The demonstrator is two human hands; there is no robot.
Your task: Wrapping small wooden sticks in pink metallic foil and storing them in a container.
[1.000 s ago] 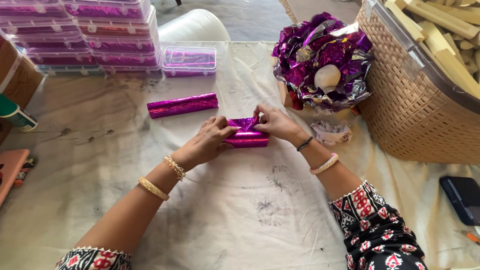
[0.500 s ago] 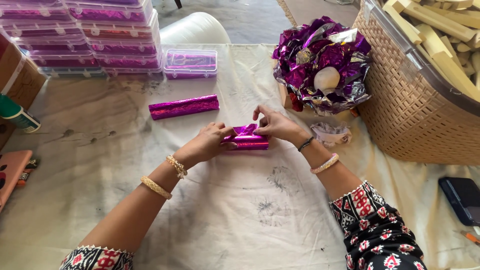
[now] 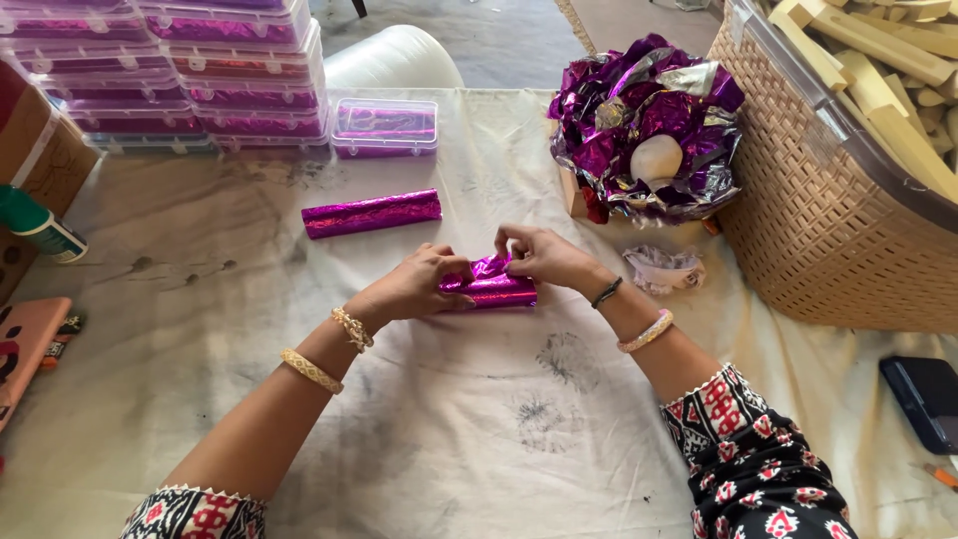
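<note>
Little had shifted since a second before: both hands stayed clamped on the foil roll [image 3: 496,290], the right hand's fingers working slightly higher on the loose wrap. At the middle of the cloth [image 3: 479,439], the left hand [image 3: 414,288] gripped the roll's left end while the right hand [image 3: 544,258] pinched crinkled foil at its top. A finished roll [image 3: 371,214] lay apart toward the far edge, near stacked boxes [image 3: 249,80]. A foil heap [image 3: 647,125] and a basket [image 3: 828,230] sat at the right.
</note>
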